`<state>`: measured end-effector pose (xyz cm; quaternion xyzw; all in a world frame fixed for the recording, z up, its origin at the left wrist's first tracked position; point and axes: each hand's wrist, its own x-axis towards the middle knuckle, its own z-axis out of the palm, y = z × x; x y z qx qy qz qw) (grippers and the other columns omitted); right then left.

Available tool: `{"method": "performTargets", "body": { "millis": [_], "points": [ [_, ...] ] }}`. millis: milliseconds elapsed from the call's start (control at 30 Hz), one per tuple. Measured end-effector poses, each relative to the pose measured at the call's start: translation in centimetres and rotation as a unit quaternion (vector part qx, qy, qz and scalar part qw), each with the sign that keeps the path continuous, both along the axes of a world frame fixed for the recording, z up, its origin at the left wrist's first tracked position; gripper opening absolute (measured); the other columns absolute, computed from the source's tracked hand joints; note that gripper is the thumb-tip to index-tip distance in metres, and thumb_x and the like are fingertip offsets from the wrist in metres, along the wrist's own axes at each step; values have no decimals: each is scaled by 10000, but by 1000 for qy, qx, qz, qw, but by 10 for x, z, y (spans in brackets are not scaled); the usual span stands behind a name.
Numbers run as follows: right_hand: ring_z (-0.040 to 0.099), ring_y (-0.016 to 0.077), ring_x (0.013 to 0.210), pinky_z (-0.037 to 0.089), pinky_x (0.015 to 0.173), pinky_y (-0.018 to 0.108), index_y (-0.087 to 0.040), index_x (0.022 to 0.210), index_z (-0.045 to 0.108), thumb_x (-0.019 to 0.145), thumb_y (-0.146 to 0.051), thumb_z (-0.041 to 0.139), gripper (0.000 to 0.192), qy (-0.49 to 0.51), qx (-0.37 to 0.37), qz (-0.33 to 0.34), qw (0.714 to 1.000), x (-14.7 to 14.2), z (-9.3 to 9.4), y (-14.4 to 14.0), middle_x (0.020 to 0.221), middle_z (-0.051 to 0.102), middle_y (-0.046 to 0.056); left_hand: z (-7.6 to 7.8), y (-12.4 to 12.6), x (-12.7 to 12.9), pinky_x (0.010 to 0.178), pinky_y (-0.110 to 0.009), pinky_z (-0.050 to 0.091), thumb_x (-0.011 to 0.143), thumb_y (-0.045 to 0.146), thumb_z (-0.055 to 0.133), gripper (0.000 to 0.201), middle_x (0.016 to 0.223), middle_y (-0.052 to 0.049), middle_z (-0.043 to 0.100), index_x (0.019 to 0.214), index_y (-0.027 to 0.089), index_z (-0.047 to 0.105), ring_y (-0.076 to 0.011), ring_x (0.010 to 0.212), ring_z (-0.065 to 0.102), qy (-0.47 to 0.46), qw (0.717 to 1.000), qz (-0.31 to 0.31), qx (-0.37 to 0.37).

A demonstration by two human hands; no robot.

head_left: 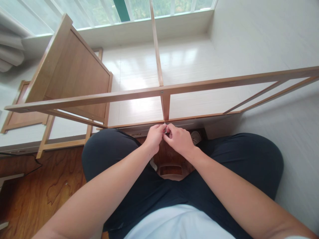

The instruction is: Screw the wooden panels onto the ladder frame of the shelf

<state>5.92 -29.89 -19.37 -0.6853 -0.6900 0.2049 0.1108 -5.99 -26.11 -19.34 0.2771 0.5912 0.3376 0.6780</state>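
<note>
A small silver metal piece that looks like a hex key (164, 130) sits between my hands, mostly hidden by fingers. My left hand (155, 135) pinches it from the left. From the right, my right hand (179, 137) is closed around it, fingers curled. Both hands are at the lower rail (199, 117) of a wooden frame, right below the foot of its middle upright (166, 106). A screw head shows in the upper rail (209, 85) above that upright. The tool's tip seems to meet the lower rail, but the contact is too small to make out.
A wooden panel (79, 73) stands at the frame's left end, with a smaller panel (27, 114) behind it. The frame rests on a pale ledge (134, 63) under a window. Below are a brown stool (171, 170) between my legs and wooden flooring (57, 186).
</note>
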Motion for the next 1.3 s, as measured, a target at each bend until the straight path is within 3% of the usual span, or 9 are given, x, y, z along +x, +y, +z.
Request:
{"method": "performTargets", "body": {
  "millis": [533,1000,1300],
  "points": [
    [655,210,717,314,623,276,-253,1009,637,940,-355,507,178,80,-27,2,996,5,2,0,812,734,22,-7,1,-2,522,-224,283,744,301,680,185,633,17,514,690,162,571,-84,551,440,28,999,-15,-7],
    [613,166,696,403,677,257,-238,894,634,899,-214,475,161,240,-64,-8,969,12,-2,5,801,714,6,-4,0,-1,525,-220,292,775,331,680,215,677,21,519,697,169,563,-82,586,443,58,998,-24,-6],
    [631,167,725,423,679,250,-233,888,653,892,-232,481,172,228,-77,-13,970,11,1,6,823,732,8,-5,0,-2,521,-223,294,761,329,694,217,658,21,521,686,171,566,-84,576,447,55,998,-22,-5]
  ]
}}
